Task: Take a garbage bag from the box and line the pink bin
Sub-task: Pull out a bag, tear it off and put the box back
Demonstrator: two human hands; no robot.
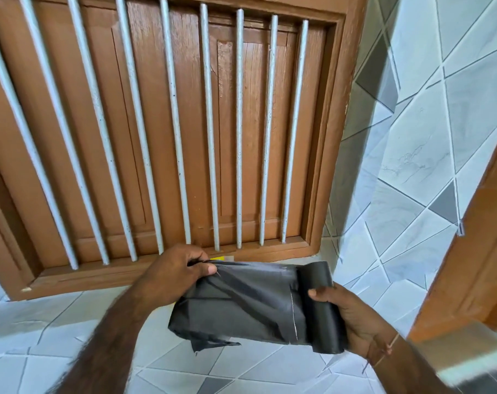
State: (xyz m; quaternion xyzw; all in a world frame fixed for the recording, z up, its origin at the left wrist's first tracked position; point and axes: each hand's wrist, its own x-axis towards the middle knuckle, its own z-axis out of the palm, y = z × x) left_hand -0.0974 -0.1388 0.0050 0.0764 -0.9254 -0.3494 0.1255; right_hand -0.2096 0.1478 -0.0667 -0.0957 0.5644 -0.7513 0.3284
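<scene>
**Black bag roll held in both hands before the barred window**

The person holds a roll of dark grey-black plastic garbage bags [321,305] out in front, at the bottom middle of the view. The right hand [355,319] cups the still-wound part of the roll from the right side, thumb laid over its front, with the roll's lower end sticking out below the palm. A thin thread band [383,348] circles the right wrist.

The left hand [173,270] is clenched on the free end of the outermost bag, a crumpled sheet of dark plastic film [235,305], with thumb and fingers pinching its upper left corner. The sheet runs from that pinch across to the roll, slack and creased, its lower left corner hanging loose. A pale line of perforations [293,317] runs down the plastic just beside the wound part.

Behind the hands stands a brown wooden window frame [329,132] with closed wooden shutters and a row of white vertical metal bars [208,132] in front. A small yellow object [217,257] peeks out on the sill, just above the top edge of the sheet; what it is cannot be told. Grey-and-white tiles with angled lines [412,155] cover the wall to the right and the surface below the window. A brown wooden edge [474,228] slants along the right side. The pink bin is out of view.
</scene>
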